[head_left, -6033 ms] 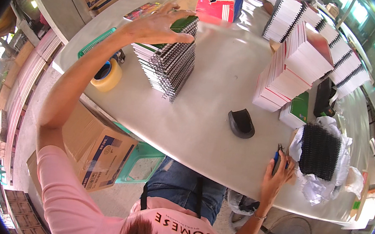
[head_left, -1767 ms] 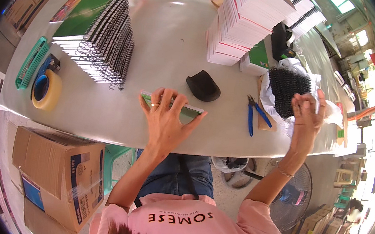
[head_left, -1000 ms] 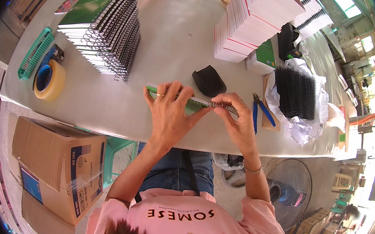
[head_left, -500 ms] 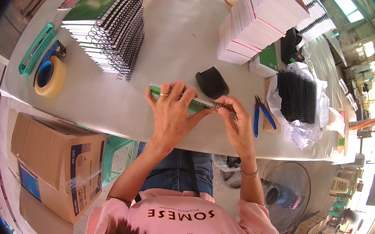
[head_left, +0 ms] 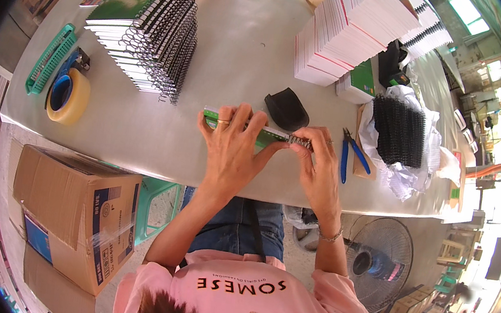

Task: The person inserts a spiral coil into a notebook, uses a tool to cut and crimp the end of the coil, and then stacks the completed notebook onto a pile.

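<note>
Notebook [head_left: 266, 138] in left fingers [head_left: 241, 117], dark coil [head_left: 299, 141] between right fingers [head_left: 320, 140]

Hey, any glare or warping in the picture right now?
Head view: the table bows along its near edge and the corners go black; glare streaks its far part; the upper-right window looks washed out; hands, notebook and coil look fairly sharp.

The tabletop [head_left: 142, 139] looks smooth and glossy. On it lie crumpled paper [head_left: 403, 183], matt plastic coils [head_left: 397, 132]; near its front edge, a paper notebook [head_left: 268, 137].
</note>
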The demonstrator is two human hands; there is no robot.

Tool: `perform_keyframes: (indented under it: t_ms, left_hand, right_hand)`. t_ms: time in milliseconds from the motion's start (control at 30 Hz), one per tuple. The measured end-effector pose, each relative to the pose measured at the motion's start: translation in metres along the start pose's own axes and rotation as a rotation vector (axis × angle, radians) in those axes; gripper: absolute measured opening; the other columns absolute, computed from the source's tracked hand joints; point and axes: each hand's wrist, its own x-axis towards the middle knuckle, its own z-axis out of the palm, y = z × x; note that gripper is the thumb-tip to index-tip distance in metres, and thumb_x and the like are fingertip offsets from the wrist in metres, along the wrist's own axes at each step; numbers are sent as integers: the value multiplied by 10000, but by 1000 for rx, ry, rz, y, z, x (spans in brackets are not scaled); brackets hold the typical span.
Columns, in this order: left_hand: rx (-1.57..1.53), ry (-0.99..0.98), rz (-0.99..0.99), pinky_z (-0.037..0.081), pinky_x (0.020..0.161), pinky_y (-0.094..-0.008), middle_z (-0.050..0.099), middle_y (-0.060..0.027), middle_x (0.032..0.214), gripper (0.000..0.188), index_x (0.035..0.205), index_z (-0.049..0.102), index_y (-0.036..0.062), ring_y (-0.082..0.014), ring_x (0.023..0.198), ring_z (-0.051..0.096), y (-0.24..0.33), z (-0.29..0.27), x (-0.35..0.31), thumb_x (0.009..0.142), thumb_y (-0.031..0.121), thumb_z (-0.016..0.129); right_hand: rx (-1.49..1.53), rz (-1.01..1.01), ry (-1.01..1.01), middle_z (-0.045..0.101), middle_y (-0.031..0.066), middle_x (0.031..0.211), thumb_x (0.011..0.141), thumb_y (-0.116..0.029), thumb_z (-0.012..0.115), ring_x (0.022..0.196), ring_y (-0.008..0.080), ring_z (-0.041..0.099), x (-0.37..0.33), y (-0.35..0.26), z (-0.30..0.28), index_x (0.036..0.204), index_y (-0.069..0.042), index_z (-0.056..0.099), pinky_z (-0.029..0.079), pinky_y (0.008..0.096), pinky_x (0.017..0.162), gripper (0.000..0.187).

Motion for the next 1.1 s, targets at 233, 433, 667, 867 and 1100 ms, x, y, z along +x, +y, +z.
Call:
perform_keyframes:
  t_ms: [233, 433, 667, 867, 1100]
  left_hand:
    - [-37, -11, 31, 292, 949, -542, 492, -45, 1154, 449, 1153, 574, 150, -269, 1108, 445, -5, -6, -5, 790, 343, 754]
    - [-324, 217, -94, 346, 996, -477, 377, -181, 1297, 643, 1279, 492, 111, -362, 1213, 381, -12, -6, -7, 731, 179, 823]
    - [-432, 111, -123, 355, 995, -478, 404, -180, 1198, 712, 1227, 413, 48, -390, 1226, 341, -29, 7, -14, 689, 188, 857]
    - [-453, -4, -85, 359, 947, -492, 489, -142, 1058, 700, 1149, 429, 8, -388, 1125, 372, -40, -1, -8, 655, 221, 878]
    - [-451, -20, 35, 365, 956, -462, 413, -109, 1033, 752, 1145, 382, 51, -341, 1108, 373, -55, -22, -6, 616, 215, 891]
  right_hand:
    - [-167, -60, -48, 596, 89, 958, 879, -83, 617, 875, 312, 565, 5, -1, 0, 989, -60, 589, 408, 399, 804, 116]
    - [-197, -120, -15, 601, 103, 902, 887, -76, 610, 850, 319, 565, 8, -2, 5, 950, -35, 602, 416, 400, 780, 76]
    - [116, -52, -148, 625, 147, 936, 883, -30, 608, 822, 321, 605, 30, 13, -5, 989, 22, 625, 469, 385, 747, 119]
    - [-40, 90, -329, 643, 164, 990, 847, 66, 573, 813, 286, 653, 47, 12, -5, 1086, 7, 637, 502, 358, 723, 255]
    - [-210, -3, -210, 626, 148, 1015, 818, 32, 619, 872, 287, 618, 31, 38, -21, 1060, -31, 647, 494, 375, 751, 252]
